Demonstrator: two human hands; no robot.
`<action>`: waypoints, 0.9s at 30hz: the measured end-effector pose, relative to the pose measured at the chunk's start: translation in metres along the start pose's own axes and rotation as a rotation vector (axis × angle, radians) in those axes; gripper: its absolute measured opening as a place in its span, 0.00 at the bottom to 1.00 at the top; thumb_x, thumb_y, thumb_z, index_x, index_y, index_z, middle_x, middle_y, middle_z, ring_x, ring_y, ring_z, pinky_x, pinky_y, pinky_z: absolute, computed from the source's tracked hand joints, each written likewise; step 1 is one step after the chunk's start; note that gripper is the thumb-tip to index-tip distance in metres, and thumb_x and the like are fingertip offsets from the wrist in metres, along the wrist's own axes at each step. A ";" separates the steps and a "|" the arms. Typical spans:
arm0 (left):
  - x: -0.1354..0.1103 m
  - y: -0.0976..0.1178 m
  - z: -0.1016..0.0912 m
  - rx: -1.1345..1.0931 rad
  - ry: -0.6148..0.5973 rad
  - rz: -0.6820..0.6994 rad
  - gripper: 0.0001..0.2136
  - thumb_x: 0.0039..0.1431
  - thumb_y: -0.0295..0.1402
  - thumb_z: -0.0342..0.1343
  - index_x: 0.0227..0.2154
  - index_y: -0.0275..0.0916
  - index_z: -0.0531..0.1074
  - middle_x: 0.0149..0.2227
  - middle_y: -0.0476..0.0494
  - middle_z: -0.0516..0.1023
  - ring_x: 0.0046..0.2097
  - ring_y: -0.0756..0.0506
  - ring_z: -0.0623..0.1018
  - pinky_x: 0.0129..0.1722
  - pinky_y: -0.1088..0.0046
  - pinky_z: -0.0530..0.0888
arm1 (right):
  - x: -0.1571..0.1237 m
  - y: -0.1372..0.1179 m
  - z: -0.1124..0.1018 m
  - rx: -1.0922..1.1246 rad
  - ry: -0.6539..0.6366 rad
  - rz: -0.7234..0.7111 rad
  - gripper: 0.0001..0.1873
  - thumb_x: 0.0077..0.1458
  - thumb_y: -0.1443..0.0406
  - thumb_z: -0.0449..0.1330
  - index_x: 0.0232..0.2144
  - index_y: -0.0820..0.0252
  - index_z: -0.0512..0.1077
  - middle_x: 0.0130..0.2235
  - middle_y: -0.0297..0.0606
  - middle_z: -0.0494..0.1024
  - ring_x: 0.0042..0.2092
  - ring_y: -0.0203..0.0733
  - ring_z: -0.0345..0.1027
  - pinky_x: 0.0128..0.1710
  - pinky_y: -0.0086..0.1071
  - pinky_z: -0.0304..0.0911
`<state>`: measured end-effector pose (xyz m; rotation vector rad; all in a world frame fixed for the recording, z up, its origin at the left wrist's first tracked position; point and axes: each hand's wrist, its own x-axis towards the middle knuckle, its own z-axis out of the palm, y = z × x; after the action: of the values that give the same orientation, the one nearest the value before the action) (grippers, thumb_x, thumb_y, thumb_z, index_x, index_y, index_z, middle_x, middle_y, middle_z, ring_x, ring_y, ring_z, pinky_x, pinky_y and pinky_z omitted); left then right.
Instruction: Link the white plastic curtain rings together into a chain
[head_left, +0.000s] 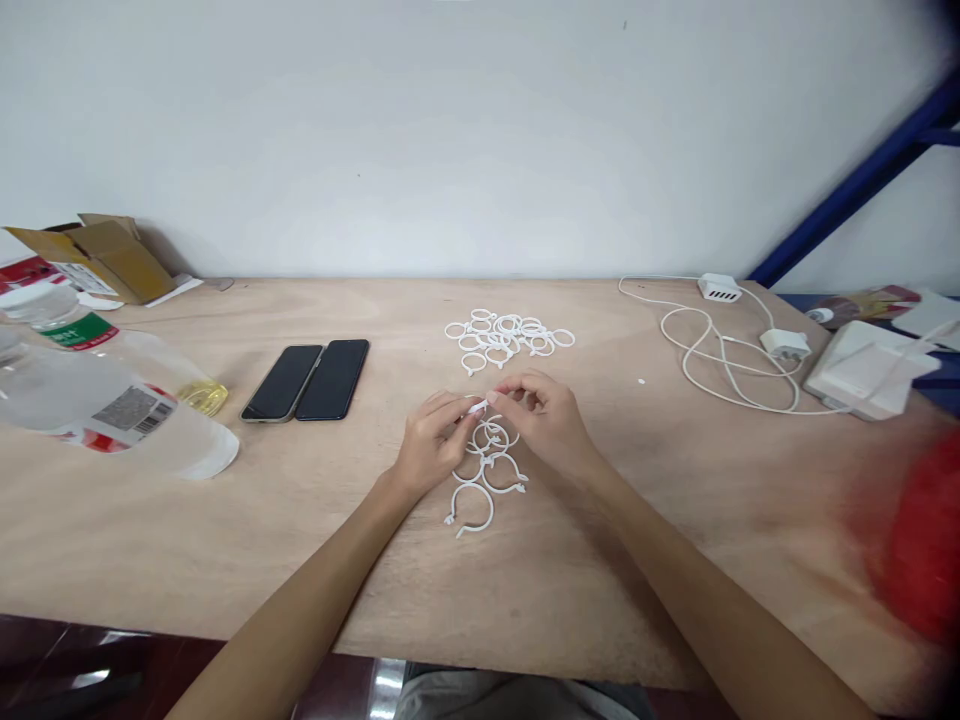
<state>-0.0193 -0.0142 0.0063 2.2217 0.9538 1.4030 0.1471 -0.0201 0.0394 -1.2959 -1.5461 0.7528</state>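
Note:
My left hand [433,447] and my right hand [546,418] meet at the middle of the wooden table [225,530]. Both pinch the top of a small white plastic ring [478,407] between fingertips. Below my hands a short chain of linked white rings [484,478] lies on the table, its lowest ring open at one side. Whether the pinched ring joins that chain is hidden by my fingers. A loose pile of white rings [506,338] lies just beyond my hands.
Two dark phones [307,380] lie side by side to the left. Clear plastic bottles [105,405] lie at the far left, a cardboard box [97,258] behind them. White chargers and cables [735,350] and a white box [862,368] sit at the right.

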 end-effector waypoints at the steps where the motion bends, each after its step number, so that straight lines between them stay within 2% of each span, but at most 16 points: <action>1: 0.000 0.000 0.000 -0.003 0.004 -0.015 0.08 0.61 0.27 0.52 0.39 0.37 0.76 0.36 0.41 0.80 0.36 0.48 0.77 0.38 0.70 0.73 | 0.000 0.000 0.000 0.094 -0.052 0.066 0.10 0.50 0.58 0.60 0.30 0.59 0.75 0.30 0.35 0.75 0.32 0.38 0.65 0.32 0.33 0.60; 3: 0.001 0.000 -0.001 -0.007 0.027 -0.055 0.09 0.61 0.29 0.52 0.39 0.38 0.77 0.38 0.41 0.80 0.38 0.47 0.78 0.40 0.71 0.74 | -0.001 0.001 0.000 0.250 -0.169 0.166 0.15 0.52 0.55 0.58 0.32 0.59 0.76 0.29 0.35 0.74 0.30 0.37 0.64 0.30 0.31 0.58; 5: 0.002 -0.001 -0.001 0.006 0.070 -0.092 0.09 0.61 0.30 0.52 0.37 0.38 0.78 0.39 0.41 0.80 0.40 0.47 0.78 0.42 0.71 0.74 | -0.004 0.001 0.002 0.318 -0.241 0.210 0.16 0.52 0.54 0.58 0.29 0.60 0.76 0.27 0.34 0.73 0.30 0.36 0.63 0.29 0.30 0.56; 8: 0.002 -0.004 0.000 0.040 0.115 -0.128 0.09 0.61 0.29 0.52 0.37 0.37 0.78 0.38 0.40 0.80 0.40 0.47 0.78 0.41 0.71 0.75 | -0.011 -0.002 0.009 0.354 -0.280 0.251 0.15 0.51 0.54 0.59 0.27 0.61 0.74 0.24 0.31 0.68 0.27 0.34 0.59 0.27 0.29 0.53; 11: 0.000 -0.006 0.001 0.065 0.163 -0.124 0.10 0.59 0.28 0.53 0.40 0.37 0.77 0.35 0.42 0.80 0.35 0.48 0.78 0.36 0.73 0.75 | -0.015 -0.006 0.016 0.361 -0.313 0.266 0.15 0.52 0.54 0.58 0.27 0.60 0.72 0.20 0.28 0.63 0.24 0.32 0.55 0.25 0.28 0.51; 14: -0.001 -0.004 0.000 0.073 0.190 -0.116 0.09 0.56 0.28 0.55 0.37 0.37 0.78 0.31 0.44 0.79 0.29 0.51 0.75 0.32 0.75 0.73 | -0.016 -0.007 0.020 0.328 -0.308 0.236 0.14 0.52 0.55 0.57 0.25 0.60 0.71 0.22 0.29 0.65 0.25 0.32 0.56 0.26 0.28 0.52; 17: 0.000 -0.001 -0.002 0.042 0.145 -0.173 0.07 0.55 0.29 0.55 0.27 0.36 0.78 0.26 0.46 0.78 0.27 0.52 0.73 0.29 0.77 0.70 | -0.019 -0.008 0.021 0.311 -0.276 0.211 0.15 0.53 0.55 0.57 0.25 0.60 0.70 0.24 0.31 0.66 0.26 0.33 0.56 0.26 0.29 0.53; 22: 0.003 -0.003 -0.004 -0.101 0.124 -0.422 0.15 0.54 0.35 0.57 0.15 0.35 0.71 0.16 0.51 0.70 0.21 0.53 0.67 0.22 0.77 0.63 | -0.029 -0.015 0.023 0.228 -0.239 0.040 0.12 0.54 0.59 0.56 0.23 0.60 0.69 0.23 0.30 0.65 0.27 0.34 0.56 0.28 0.29 0.53; 24: 0.004 -0.006 -0.003 -0.138 0.121 -0.443 0.15 0.54 0.35 0.57 0.15 0.34 0.71 0.17 0.50 0.70 0.21 0.53 0.67 0.22 0.77 0.63 | -0.032 -0.017 0.023 0.201 -0.251 0.010 0.11 0.55 0.60 0.56 0.24 0.59 0.71 0.24 0.31 0.66 0.28 0.34 0.57 0.29 0.30 0.54; 27: 0.003 -0.009 -0.003 -0.146 0.090 -0.382 0.10 0.54 0.34 0.58 0.22 0.35 0.77 0.22 0.48 0.75 0.25 0.51 0.71 0.26 0.77 0.66 | -0.030 -0.015 0.021 0.154 -0.224 0.019 0.13 0.57 0.59 0.55 0.25 0.59 0.72 0.24 0.32 0.68 0.28 0.35 0.59 0.29 0.30 0.55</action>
<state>-0.0240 -0.0056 0.0040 1.7687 1.1892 1.3516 0.1217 -0.0500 0.0366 -1.1443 -1.6187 1.0370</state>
